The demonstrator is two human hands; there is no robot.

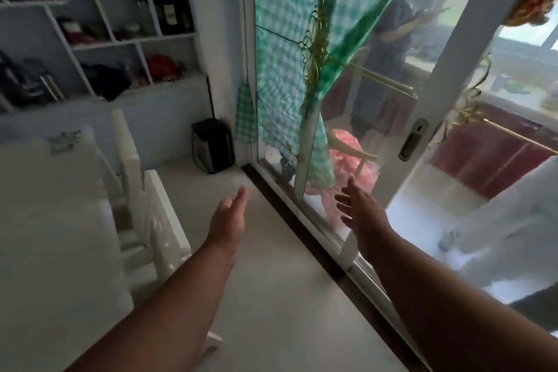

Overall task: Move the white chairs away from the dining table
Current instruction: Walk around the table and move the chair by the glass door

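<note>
Bare fingers [342,201] are spreading open on both the left hand [228,219] and right hand [360,210], holding nothing above the floor [271,281]. Two white chairs [160,217] are standing tucked against the dining surface [45,220] at left; they look rigid, glossy, probably weighty, best gripped at the backrest's top.

Two white chairs [163,220] upright, tucked against dining table [45,205] edge

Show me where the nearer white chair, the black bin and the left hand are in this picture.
nearer white chair [164,220]: head view, on its backrest.
black bin [215,145]: head view, on its front side.
left hand [228,220]: head view, on the back of the hand.
</note>
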